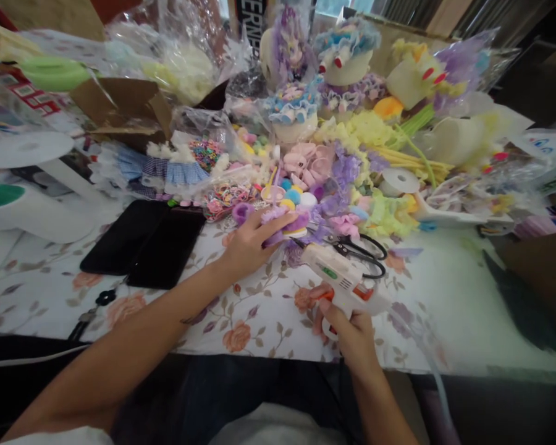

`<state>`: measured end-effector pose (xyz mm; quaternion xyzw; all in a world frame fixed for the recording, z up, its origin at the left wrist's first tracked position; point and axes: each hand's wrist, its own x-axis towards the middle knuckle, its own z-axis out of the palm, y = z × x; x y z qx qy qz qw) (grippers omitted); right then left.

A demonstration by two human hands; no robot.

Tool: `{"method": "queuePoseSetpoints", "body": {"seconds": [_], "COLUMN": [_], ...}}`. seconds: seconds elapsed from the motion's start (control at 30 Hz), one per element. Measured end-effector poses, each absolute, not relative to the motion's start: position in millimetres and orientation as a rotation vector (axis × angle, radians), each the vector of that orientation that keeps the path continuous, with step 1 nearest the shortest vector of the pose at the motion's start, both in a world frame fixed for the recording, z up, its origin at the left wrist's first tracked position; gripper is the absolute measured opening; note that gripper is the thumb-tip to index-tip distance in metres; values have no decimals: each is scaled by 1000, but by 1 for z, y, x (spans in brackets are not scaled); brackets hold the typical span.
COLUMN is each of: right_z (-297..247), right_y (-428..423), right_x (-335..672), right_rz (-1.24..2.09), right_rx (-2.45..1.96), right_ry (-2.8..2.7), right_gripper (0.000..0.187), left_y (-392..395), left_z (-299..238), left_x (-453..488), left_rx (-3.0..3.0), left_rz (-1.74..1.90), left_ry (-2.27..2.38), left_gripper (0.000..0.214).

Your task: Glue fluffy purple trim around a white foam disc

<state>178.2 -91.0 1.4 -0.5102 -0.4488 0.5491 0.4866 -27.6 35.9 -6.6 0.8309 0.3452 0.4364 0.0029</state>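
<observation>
My right hand [352, 330] is wrapped round the handle of a white hot glue gun [334, 269] with an orange trigger. The gun's dark nozzle points up and left toward my left hand [251, 243]. That hand is closed on a small purple fluffy piece [274, 227], its fingers reaching over the top. A white and yellow edge shows at the piece's right end, close to the nozzle. Black-handled scissors [359, 247] lie just behind the gun. The rest of the purple piece is hidden by my fingers.
Two black phones [167, 247] lie to the left on the floral tablecloth [259, 321]. Behind my hands are pompoms [293, 197], pink pieces [306, 162], purple ruffles [345, 170] and a white ribbon spool [400, 181]. Decorated dolls [293, 111] stand farther back. A cardboard box [120, 108] sits back left.
</observation>
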Motion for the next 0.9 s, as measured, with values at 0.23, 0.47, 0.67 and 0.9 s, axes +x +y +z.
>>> {"method": "queuePoseSetpoints", "body": {"seconds": [0.23,0.47,0.67,0.9], "right_z": [0,-2,-7,-1], "right_y": [-92,-93,-95,-94], "right_x": [177,176,177,176], "right_rz": [1290,1291,1286,1251], "right_rx": [-1325,-1401,-1459,-1430], "right_ry": [-1086,-1094,-1114,-1096], "right_gripper": [28,28,32,30], "left_y": [35,33,30,31], "left_z": [-5,-7,-4,-5], "left_x": [-27,-27,-26,-27], "left_rx": [2613,2645,2632,2604], "left_rz": [1371,1347,1335,1347], "left_ry": [1055,1067,1025,1028], "left_gripper": [47,43,43,44]}}
